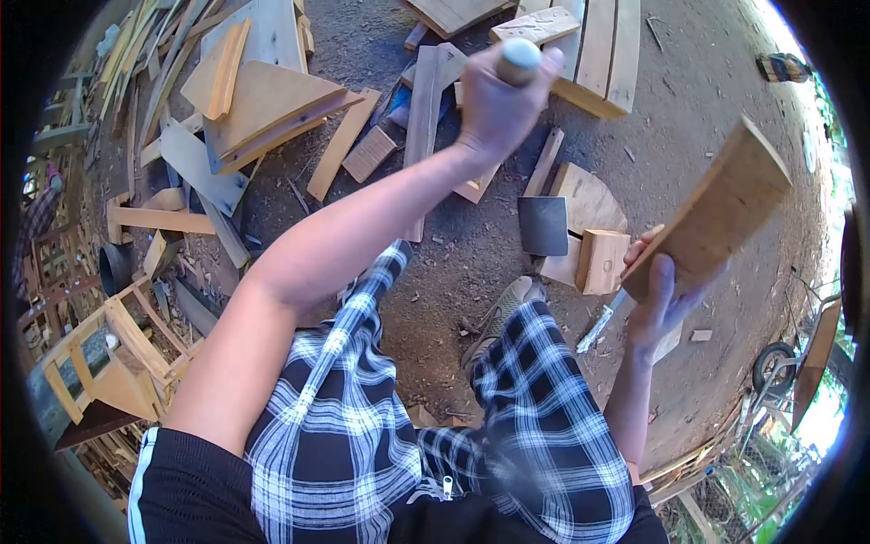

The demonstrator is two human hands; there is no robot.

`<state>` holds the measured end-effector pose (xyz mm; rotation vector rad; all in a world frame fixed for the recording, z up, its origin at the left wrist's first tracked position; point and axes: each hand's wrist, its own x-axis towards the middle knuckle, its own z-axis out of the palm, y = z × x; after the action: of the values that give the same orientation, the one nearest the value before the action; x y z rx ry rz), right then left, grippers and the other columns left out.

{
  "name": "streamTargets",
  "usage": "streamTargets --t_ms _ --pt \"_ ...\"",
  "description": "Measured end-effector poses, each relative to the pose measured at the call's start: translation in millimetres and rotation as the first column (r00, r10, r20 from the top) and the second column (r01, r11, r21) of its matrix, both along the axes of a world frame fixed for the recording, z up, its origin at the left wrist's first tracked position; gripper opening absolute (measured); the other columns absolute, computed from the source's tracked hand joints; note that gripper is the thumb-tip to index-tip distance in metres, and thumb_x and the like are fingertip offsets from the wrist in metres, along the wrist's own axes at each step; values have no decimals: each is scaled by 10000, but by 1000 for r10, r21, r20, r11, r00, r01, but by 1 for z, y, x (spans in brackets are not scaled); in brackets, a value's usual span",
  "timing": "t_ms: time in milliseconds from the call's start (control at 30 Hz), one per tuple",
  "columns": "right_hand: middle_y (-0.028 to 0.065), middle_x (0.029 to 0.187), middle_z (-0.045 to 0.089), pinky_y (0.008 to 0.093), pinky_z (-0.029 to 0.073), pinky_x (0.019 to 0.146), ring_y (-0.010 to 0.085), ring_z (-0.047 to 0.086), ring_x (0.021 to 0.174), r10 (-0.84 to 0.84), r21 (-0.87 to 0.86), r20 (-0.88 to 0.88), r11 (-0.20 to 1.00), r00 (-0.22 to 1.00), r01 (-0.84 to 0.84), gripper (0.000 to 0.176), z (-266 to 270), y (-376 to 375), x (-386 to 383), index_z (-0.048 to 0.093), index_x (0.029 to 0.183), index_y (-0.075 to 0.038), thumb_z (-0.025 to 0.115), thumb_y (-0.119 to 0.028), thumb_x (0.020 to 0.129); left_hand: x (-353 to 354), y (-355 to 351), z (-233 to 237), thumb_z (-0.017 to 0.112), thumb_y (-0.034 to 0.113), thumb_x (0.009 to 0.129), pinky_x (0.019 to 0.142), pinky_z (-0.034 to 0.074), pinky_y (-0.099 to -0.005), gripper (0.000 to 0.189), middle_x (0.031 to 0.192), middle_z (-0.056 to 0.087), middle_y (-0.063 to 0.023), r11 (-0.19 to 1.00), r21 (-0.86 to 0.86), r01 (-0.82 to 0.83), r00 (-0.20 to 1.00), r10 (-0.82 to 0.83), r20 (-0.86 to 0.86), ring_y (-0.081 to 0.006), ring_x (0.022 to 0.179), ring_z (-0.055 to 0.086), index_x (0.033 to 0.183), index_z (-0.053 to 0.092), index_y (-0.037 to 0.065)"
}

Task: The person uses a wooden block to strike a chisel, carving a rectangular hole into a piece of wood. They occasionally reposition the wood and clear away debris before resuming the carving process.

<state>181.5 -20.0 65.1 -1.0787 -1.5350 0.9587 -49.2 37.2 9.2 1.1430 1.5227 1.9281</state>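
Note:
My left hand (500, 118) is stretched out ahead of me, its fingers wrapped round a tool with a pale, round-ended handle (520, 60). Only the butt of that handle shows, slightly blurred, so the tool's kind is hidden. On the other side, my right hand (666, 295) grips a flat brown wooden board (716, 213) near its lower end, thumb on the near face. The board is tilted, its far end up and to the right. Below and left of it, wood blocks (603, 261) and a dark square plate (543, 227) lie on the ground.
Wooden offcuts (272, 109) are heaped at the upper left. A slatted wooden piece (594, 54) lies at the top. Wooden frames (118, 344) stand at the left, and a small wheel (775, 367) at the right. Another person's checked sleeve (38, 213) shows at the far left.

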Motion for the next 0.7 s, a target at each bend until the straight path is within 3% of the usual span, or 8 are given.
streamTargets --t_ms 33,100,233,300,533,600,633,700 --pt "152 842 568 313 494 576 170 571 629 -6 1 -2 1000 1000 6 702 -2 1 3 184 1430 -67 593 -221 881 -4 0 4 702 252 875 477 435 -200 284 580 573 51 1000 1 6 1000 -6 -2 -29 537 552 671 614 75" --pt "163 1454 306 449 372 1028 267 381 1298 5 -43 256 999 967 6 840 -10 3 11 137 1507 -93 630 -292 857 -9 -5 8 694 250 881 467 423 -174 274 572 562 59 999 -32 27 994 -24 108 -15 534 543 674 606 95" --pt "153 1482 274 457 364 1041 273 370 1315 10 -36 258 999 966 0 889 -19 -6 8 134 1510 -104 649 -385 843 -5 -10 4 686 194 864 552 502 -247 226 665 667 -22 996 -42 76 983 -67 170 -77 614 633 710 646 33" --pt "141 1515 219 458 344 1064 280 344 1341 41 -33 273 999 961 -34 904 -19 -9 8 130 1512 -106 657 -383 832 -3 -10 -1 692 207 862 558 503 -245 233 656 662 -28 991 -92 97 993 -90 72 -82 621 635 715 645 33" --pt "131 1539 154 452 371 1054 279 323 1356 100 -119 294 991 951 -67 920 -15 -9 0 121 1513 -106 670 -366 821 8 -9 -2 709 240 857 511 474 -245 254 621 641 -25 996 -15 86 996 -86 -1 -65 574 606 704 640 49" --pt "158 1472 313 443 412 1005 289 429 1281 68 28 240 997 969 -76 876 -4 -2 -7 170 1501 -91 664 -318 814 21 -13 1 702 249 880 464 417 -198 288 583 565 57 990 12 139 989 -138 -56 -14 543 531 669 589 90" --pt "158 1472 313 443 412 1005 289 429 1281 68 26 238 997 969 -76 876 5 -1 -8 170 1501 -91 664 -318 814 27 -17 1 700 251 882 469 424 -211 283 575 569 41 981 -9 192 979 -192 -69 -27 549 536 679 592 87" --pt "133 951 586 344 501 705 174 600 759 197 -114 -156 970 968 -216 742 23 -1 -8 289 1438 -48 638 -256 817 40 -23 -2 714 240 863 472 439 -231 267 582 585 11 973 -6 231 966 -230 -117 -59 537 559 685 591 83"
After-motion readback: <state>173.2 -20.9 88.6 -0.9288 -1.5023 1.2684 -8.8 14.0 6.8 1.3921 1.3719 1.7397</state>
